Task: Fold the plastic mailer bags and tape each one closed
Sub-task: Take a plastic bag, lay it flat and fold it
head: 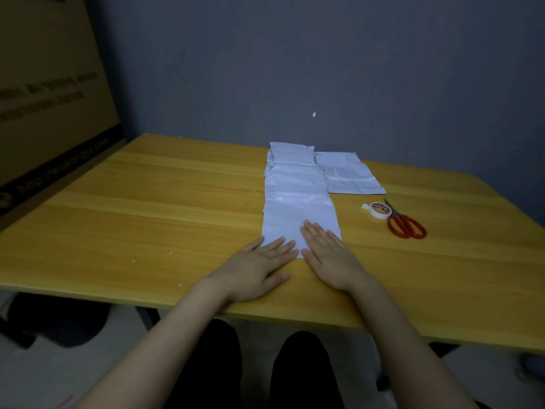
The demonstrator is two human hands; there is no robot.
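Person seated at the table [147, 216], knees under the near edge. Left hand [259, 270] flat, fingers straight, gripping nothing: palm on bare wood, fingertips over the near-left corner of the nearest mailer bag [298, 216]. Right hand [327, 255] likewise flat and unclenched, fingers pressing on the bag's near-right part, heel on the wood. Likely pinning and smoothing the slippery plastic so a fold starts square — no fold visible on this bag yet. Bag lies mostly beyond the fingers, only its near edge under them. Past it, a row of mailer bags [292, 172] runs overlapped toward the far edge, laid out for taking one by one. Right of the row, a second pile [351, 175] of bags, touching or just beside it, cannot tell. Tape roll [379, 210] and red scissors [405, 224] touch each other near the right hand's side — within reach for sealing, untouched. Cardboard box [44, 98] far left, grey wall [324, 69] behind.
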